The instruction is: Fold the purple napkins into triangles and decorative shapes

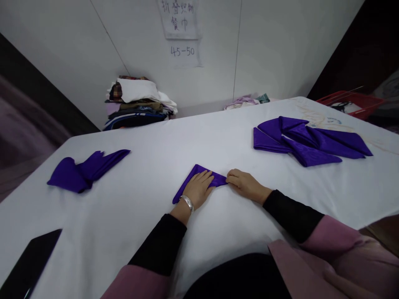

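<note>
A small purple napkin (193,176), folded into a narrow triangle, lies on the white table (149,232) in front of me. My left hand (198,189), with a silver bracelet at the wrist, lies flat on the napkin with its fingers stretched out. My right hand (245,184) rests at the napkin's right tip with curled fingers pinching or pressing that corner.
A folded purple napkin (84,170) lies at the left. Several purple napkins (308,141) are heaped at the right. A stack of folded clothes (137,104) stands at the back wall. A red basket (352,104) sits beyond the right edge, a dark flat object (28,265) at the near left.
</note>
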`<state>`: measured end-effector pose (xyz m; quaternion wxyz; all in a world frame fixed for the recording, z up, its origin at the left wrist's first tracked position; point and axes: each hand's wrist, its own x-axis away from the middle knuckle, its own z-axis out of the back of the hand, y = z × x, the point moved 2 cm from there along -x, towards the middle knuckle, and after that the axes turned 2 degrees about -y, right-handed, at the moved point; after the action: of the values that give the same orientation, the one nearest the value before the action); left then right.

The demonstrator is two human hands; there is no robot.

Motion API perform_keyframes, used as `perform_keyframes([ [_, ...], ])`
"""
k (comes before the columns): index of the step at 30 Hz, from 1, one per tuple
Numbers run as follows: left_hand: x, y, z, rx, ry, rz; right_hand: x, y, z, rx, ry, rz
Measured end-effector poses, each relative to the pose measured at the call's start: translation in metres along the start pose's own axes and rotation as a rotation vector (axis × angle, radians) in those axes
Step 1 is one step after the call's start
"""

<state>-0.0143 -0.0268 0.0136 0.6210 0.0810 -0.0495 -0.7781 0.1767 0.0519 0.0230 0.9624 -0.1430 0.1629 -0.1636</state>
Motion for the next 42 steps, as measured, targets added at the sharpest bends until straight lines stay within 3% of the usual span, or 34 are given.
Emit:
perform_keyframes([
  [19, 0.041, -0.009, 0.008, -0.02, 0.045, 0.053, 0.007, -0.006, 0.008, 0.036, -0.031, 0.02],
  [25, 0.042, -0.006, 0.008, -0.019, 0.006, 0.081, -0.019, -0.029, 0.019, 0.049, 0.016, 0.111],
  [28, 0.041, -0.006, 0.009, -0.026, 0.01, 0.07, -0.041, -0.043, 0.009, -0.004, 0.014, 0.181],
  [34, 0.042, -0.004, 0.012, -0.018, -0.001, 0.057, -0.048, -0.038, -0.032, 0.05, -0.258, 0.142],
  [42, 0.067, -0.026, 0.008, -0.002, -0.019, 0.124, -0.038, -0.028, -0.034, 0.134, -0.301, 0.113],
])
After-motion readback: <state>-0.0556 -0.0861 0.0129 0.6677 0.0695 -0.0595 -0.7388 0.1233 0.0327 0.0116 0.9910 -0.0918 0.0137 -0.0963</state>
